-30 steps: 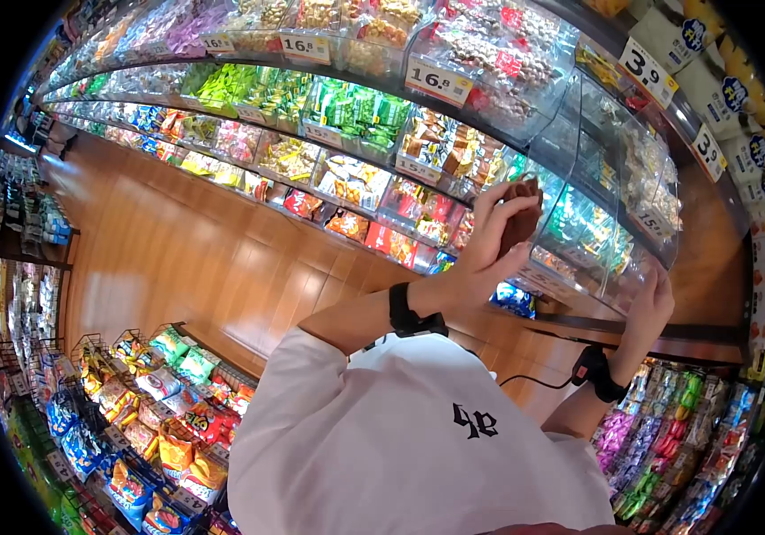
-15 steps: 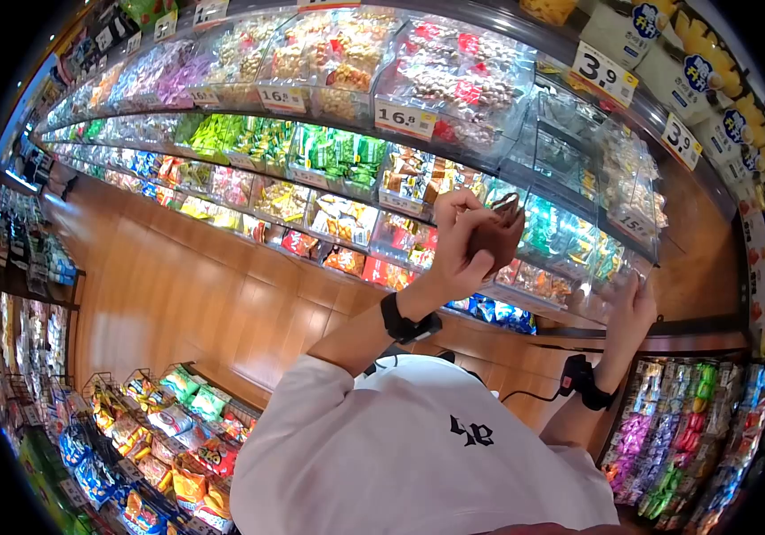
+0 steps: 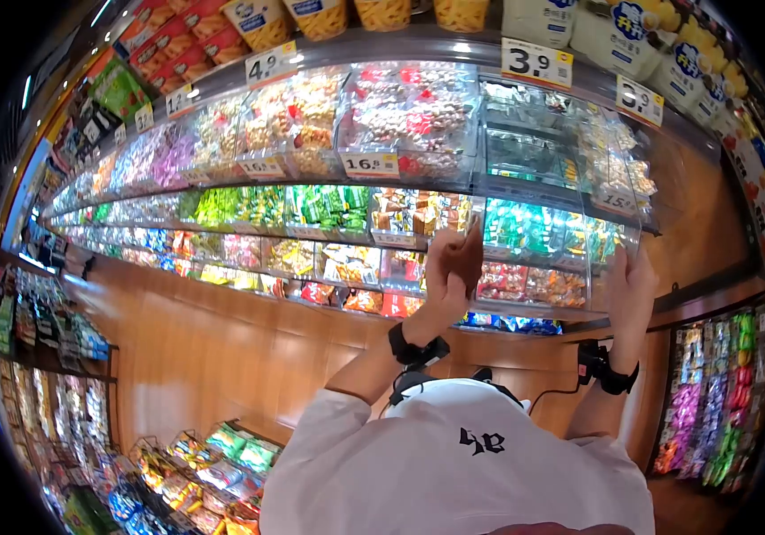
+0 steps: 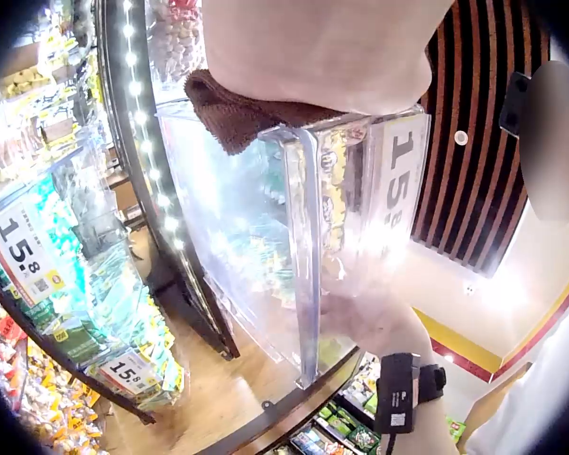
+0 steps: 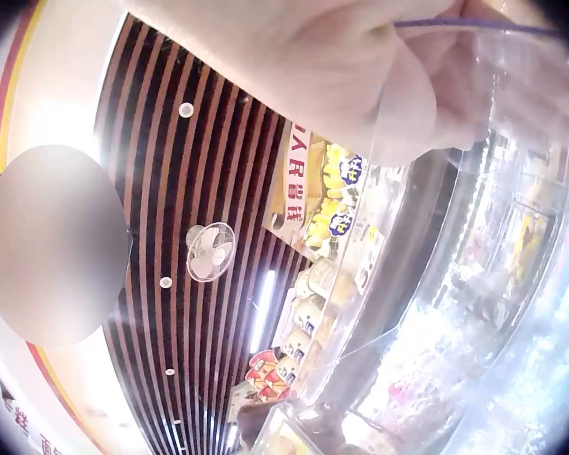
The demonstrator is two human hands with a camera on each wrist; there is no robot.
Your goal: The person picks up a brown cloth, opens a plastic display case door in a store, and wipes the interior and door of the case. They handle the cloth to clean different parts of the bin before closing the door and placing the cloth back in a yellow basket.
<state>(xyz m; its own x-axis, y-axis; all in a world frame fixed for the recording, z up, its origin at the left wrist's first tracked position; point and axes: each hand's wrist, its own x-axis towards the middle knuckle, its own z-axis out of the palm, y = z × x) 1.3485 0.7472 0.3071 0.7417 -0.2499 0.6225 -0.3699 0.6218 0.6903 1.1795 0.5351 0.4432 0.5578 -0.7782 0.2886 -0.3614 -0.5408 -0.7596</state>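
A brown cloth [image 3: 464,259] is bunched in the left hand [image 3: 445,281], fingers curled round it, at the left edge of a clear plastic box [image 3: 538,290]. On the box's right edge, the right hand [image 3: 634,290] grips with bent fingers. From the left wrist, the cloth [image 4: 229,114] lies over the edge of the clear box [image 4: 308,246], below the left hand [image 4: 322,47]; the box bears a 15.8 price tag, and the right hand [image 4: 384,318] is at its far end. Close up, the right hand [image 5: 341,66] partly hides the clear rim.
Shelves of wrapped sweets in clear bins [image 3: 409,125] run across the front, with price tags [image 3: 369,164] and bagged snacks [image 3: 614,36] above. Hanging packets [image 3: 712,401] stand at the right, snack bags [image 3: 213,473] at lower left. Wooden floor [image 3: 222,348] lies between.
The head view has tilted up, so the shelves sit lower in it. The left hand and cloth have moved left, farther from the right hand, which keeps its grip on the box edge.
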